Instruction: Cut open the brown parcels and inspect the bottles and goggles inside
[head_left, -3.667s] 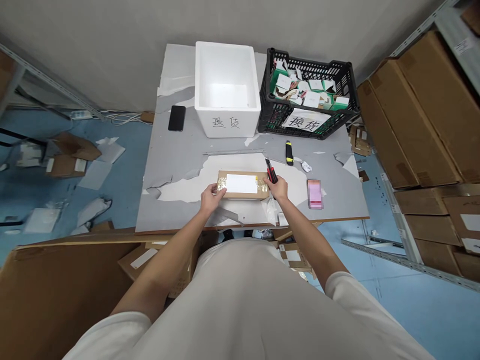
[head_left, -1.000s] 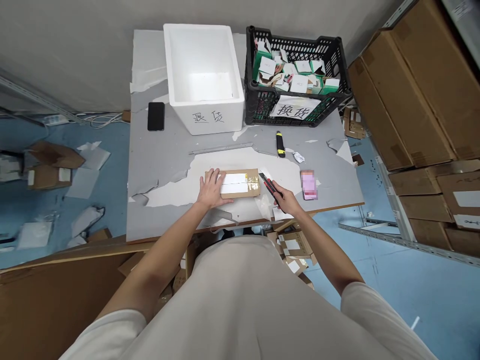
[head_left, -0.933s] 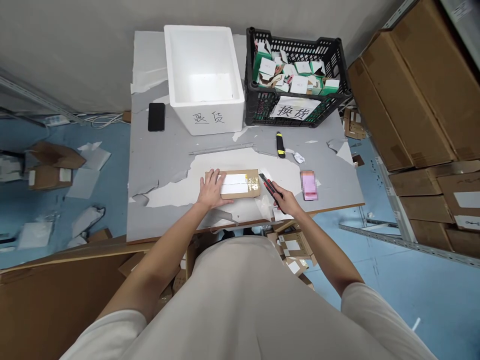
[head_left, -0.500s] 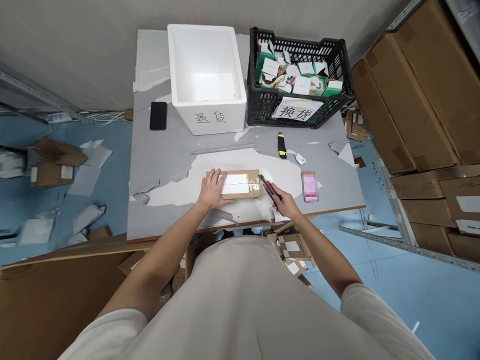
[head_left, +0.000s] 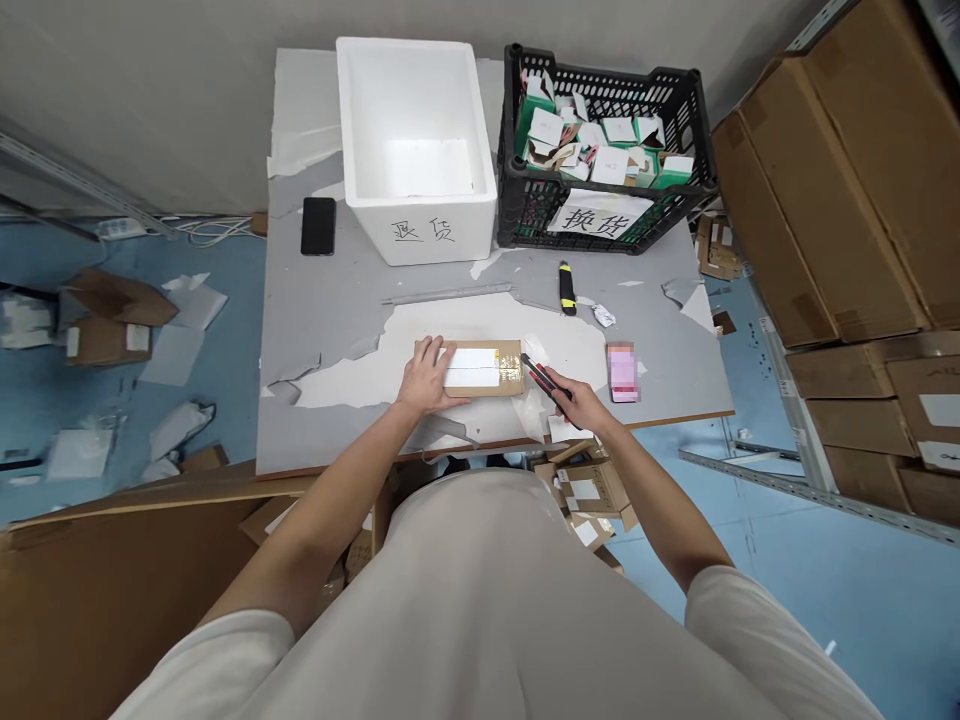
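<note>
A small cardboard box [head_left: 510, 372] with a white label and clear tape on its right end lies flat on the table. My left hand [head_left: 427, 378] grips the box at its left end, fingers over the top and thumb along the near side. In my right hand [head_left: 579, 404] is a black-and-red utility knife [head_left: 546, 380], fingers wrapped round its handle. The knife's tip is at the taped right end of the box; whether it touches the tape I cannot tell. Crumpled clear plastic [head_left: 532, 408] lies under the knife.
Behind stand a white foam bin [head_left: 420, 232] and a black crate [head_left: 510, 215] of small green-and-white boxes. A black phone [head_left: 318, 227], a yellow-and-black cutter [head_left: 566, 289] and a pink-screened phone [head_left: 622, 372] lie on the table [head_left: 337, 440]. Large cartons [head_left: 840, 180] are stacked at right.
My right hand and the knife have shifted slightly to the right, drawing the tip a little off the box's end. My left hand stays on the box. The camera view has moved slightly.
</note>
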